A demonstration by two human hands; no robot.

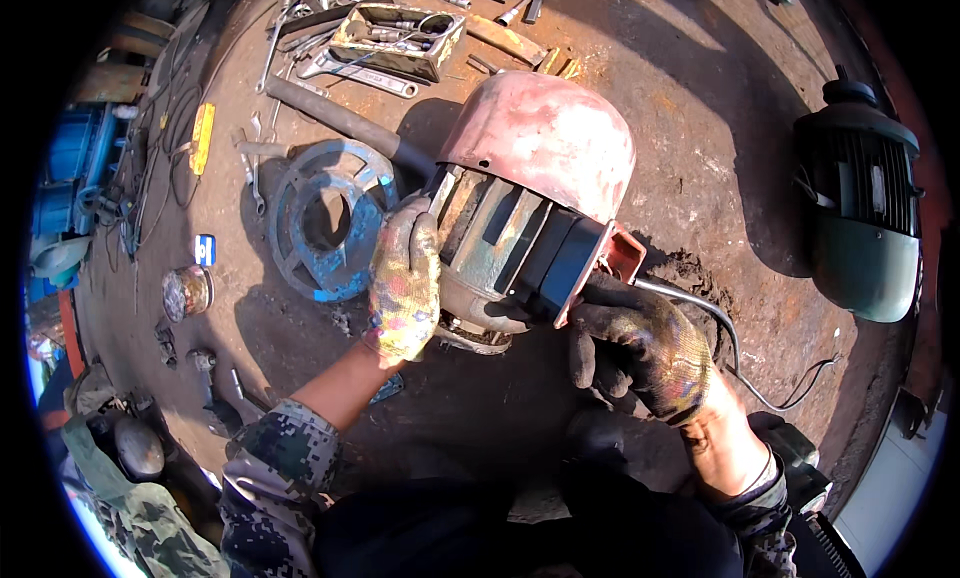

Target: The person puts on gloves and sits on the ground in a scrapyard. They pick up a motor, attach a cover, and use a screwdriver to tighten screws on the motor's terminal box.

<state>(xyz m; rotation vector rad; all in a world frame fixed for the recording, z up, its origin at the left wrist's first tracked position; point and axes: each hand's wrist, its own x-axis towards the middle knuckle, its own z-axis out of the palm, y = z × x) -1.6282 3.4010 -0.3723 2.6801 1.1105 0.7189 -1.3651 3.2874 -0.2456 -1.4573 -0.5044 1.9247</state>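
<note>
An electric motor (497,233) with a worn red fan cover (545,138) and a ribbed body lies on the workbench in front of me. My left hand (405,283), in a stained work glove, grips the motor's left side, fingers pointing away from me along the ribs. At the right side of the motor is a terminal box with a red rim (622,255), from which a grey cable (690,298) runs. My right hand (645,353), gloved too, is closed with curled fingers at the near edge of that box. Whatever its fingertips hold is hidden.
A blue ring-shaped end cover (360,268) lies left of the motor, next to a dark bar (340,118). Beyond sit a tool tray (425,53) and an adjustable wrench (360,75). A green motor (865,208) stands far right. A round tin (187,294) is at left.
</note>
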